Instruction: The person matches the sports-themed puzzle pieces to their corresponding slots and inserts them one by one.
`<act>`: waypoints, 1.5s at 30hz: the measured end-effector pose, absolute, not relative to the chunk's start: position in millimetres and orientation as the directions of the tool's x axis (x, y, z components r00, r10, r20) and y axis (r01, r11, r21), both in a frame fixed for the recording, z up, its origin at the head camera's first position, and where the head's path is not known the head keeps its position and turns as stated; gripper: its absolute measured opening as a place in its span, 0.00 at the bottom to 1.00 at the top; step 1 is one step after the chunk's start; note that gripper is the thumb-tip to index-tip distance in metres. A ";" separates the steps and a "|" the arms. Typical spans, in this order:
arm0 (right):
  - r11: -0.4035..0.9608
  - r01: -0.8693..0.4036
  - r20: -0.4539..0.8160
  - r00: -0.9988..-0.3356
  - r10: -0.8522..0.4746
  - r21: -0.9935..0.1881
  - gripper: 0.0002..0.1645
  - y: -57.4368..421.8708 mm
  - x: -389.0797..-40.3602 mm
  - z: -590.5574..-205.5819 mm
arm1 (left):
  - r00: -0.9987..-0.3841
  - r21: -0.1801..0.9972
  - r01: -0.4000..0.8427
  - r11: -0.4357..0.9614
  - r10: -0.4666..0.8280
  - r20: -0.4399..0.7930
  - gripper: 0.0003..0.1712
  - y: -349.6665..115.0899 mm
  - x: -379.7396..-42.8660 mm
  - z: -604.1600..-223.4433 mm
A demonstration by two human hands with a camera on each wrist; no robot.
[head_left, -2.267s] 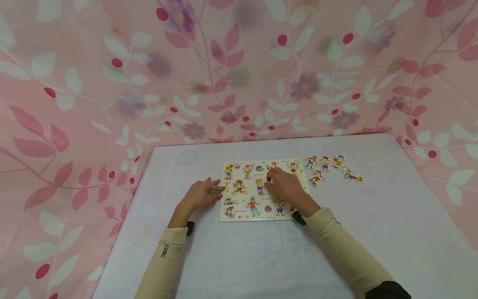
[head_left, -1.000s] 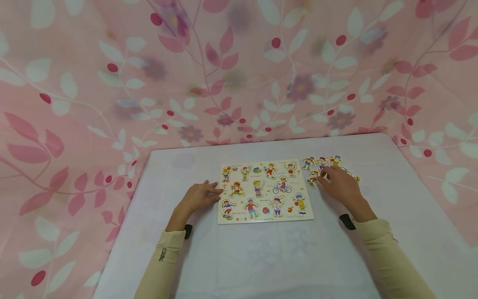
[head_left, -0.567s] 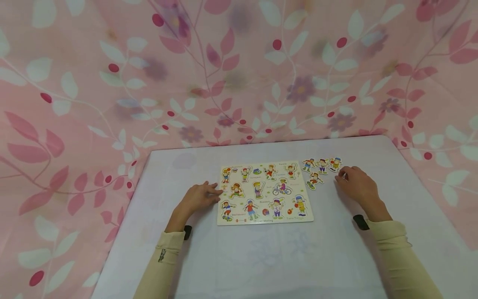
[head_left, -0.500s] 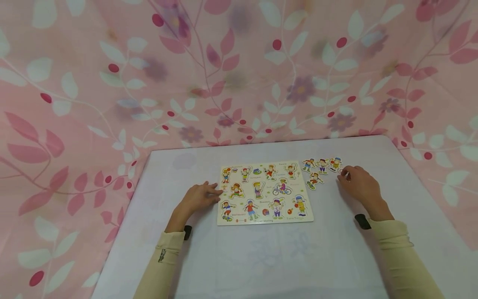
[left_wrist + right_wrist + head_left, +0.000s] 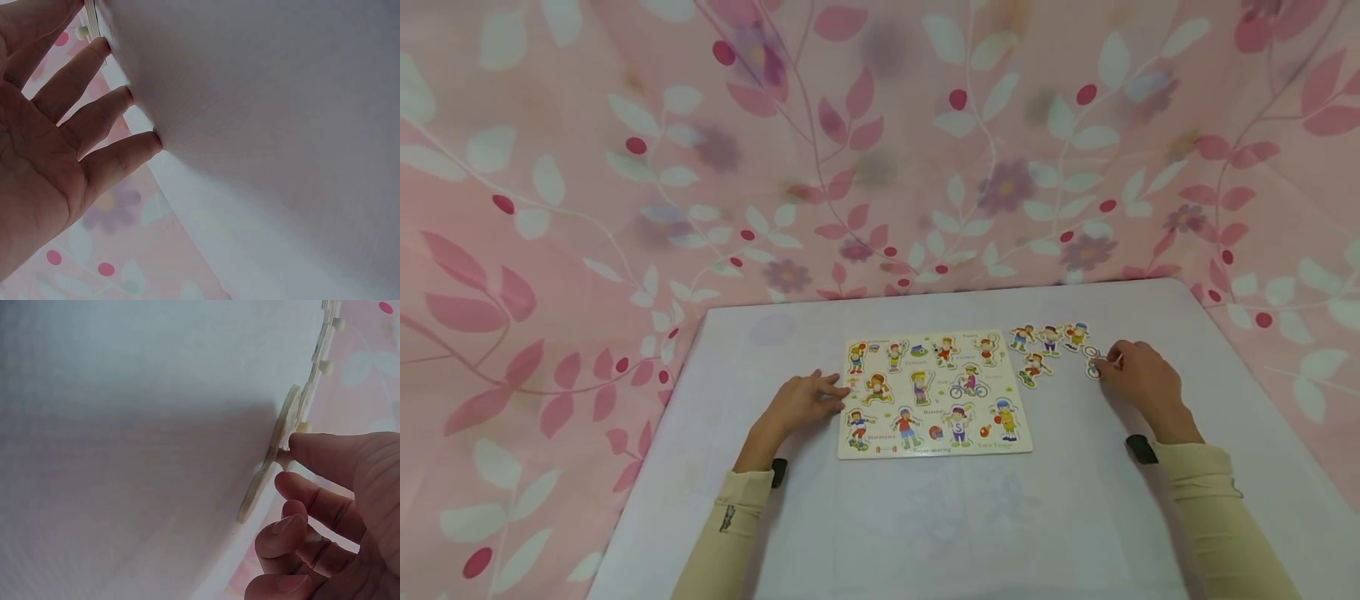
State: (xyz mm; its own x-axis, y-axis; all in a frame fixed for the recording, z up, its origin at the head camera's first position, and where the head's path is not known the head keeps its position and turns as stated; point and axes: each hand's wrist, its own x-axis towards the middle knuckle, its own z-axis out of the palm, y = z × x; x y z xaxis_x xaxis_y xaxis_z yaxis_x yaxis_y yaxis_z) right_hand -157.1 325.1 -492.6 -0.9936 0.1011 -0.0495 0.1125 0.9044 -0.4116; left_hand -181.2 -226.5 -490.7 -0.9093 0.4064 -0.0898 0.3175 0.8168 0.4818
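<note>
Bike pc [image 5: 1093,364] is right at fingertips of R hand [image 5: 1142,379], on its L side & partly hidden by it in head view; R wrist view shows its knob [image 5: 284,458] pinched btwn thumb & index, other fingers loosely curled; pc at or just above tbl [image 5: 910,533], can't tell which. 4 more loose pcs [image 5: 1050,339] lie nearby, L of R hand: 3 in a far row, 1 nearer the person, so 5 loose incl. bike. L hand [image 5: 801,404] is well apart, fingers spread & nearly straight, gripping nothing, tips by L edge of puzzle board [image 5: 901,392]; 1 board, w/ 11 sport figs [image 5: 921,388] in rows of 4, 3 & 4. 2 beige sleeves [image 5: 1210,492], 1 per arm; pink floral cloth [image 5: 917,167] behind
</note>
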 end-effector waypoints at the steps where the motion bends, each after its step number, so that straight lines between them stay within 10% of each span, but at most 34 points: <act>1: 0.906 0.116 -0.051 -0.993 0.104 -0.407 0.19 325.3 -156.7 -493.6 | -0.909 0.481 0.316 0.818 0.406 -0.092 0.19 -226.6 -180.5 -490.9; 45: 0.928 -0.063 -0.054 -0.995 -0.089 -0.368 0.11 250.0 -150.0 -467.6 | -0.900 0.445 0.351 0.824 0.429 -0.084 0.20 -227.3 -180.7 -487.6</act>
